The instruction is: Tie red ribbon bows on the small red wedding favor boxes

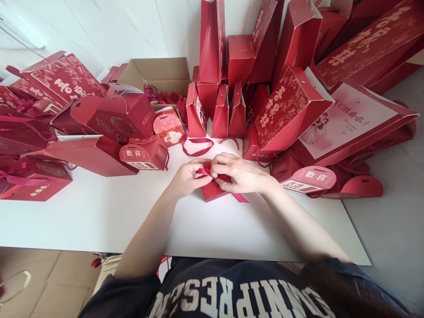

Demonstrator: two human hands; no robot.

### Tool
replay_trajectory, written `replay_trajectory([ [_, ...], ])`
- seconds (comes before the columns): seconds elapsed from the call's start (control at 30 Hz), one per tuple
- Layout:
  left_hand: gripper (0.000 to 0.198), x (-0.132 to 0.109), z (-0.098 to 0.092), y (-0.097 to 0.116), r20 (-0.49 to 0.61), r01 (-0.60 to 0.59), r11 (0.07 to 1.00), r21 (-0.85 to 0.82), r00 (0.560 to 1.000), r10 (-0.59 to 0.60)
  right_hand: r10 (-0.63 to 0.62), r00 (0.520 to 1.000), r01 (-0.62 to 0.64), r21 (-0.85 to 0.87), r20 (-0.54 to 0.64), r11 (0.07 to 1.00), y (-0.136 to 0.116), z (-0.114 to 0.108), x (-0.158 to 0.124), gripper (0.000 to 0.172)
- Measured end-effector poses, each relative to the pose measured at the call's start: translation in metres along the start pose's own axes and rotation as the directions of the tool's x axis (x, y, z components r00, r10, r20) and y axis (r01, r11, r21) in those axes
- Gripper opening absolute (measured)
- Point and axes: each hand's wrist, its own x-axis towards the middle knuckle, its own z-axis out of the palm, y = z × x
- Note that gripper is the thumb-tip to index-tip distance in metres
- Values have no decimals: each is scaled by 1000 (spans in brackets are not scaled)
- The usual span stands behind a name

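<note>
A small red gift box [212,191] rests on the white table [99,212] in front of me. My left hand [189,176] and my right hand [239,173] meet on top of it. Both pinch a dark red ribbon [239,197] that lies across the box, and one ribbon end trails out to the right under my right wrist. The fingers of both hands are closed on the ribbon. The top of the box is mostly hidden under my hands.
Red gift bags and boxes crowd the back and both sides: a tilted bag [291,110], small boxes [145,154] [309,179], several upright bags [220,110]. An open cardboard carton [159,73] stands at the back. A loose ribbon loop [198,146] lies behind my hands.
</note>
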Motion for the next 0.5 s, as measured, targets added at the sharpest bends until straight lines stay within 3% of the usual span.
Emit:
replay_trajectory([
  [0.1, 31, 0, -1, -1, -14, -19, 1000, 4, 1000, 19, 1, 1000, -1, 2, 5, 1000, 0, 0, -1, 11],
  [0.27, 9, -1, -3, 4, 20, -31, 999, 20, 999, 31, 13, 1000, -13, 110, 5, 994, -2, -6, -3, 6],
  [0.37, 14, -3, -3, 8, 66, -85, 996, 5, 994, 85, 83, 996, -73, 254, -31, 964, -3, -15, -5, 18],
  [0.5, 20, -3, -1, 8, 14, -66, 997, -37, 998, 66, 217, 975, -186, 343, -53, 921, -3, -31, -11, 16],
])
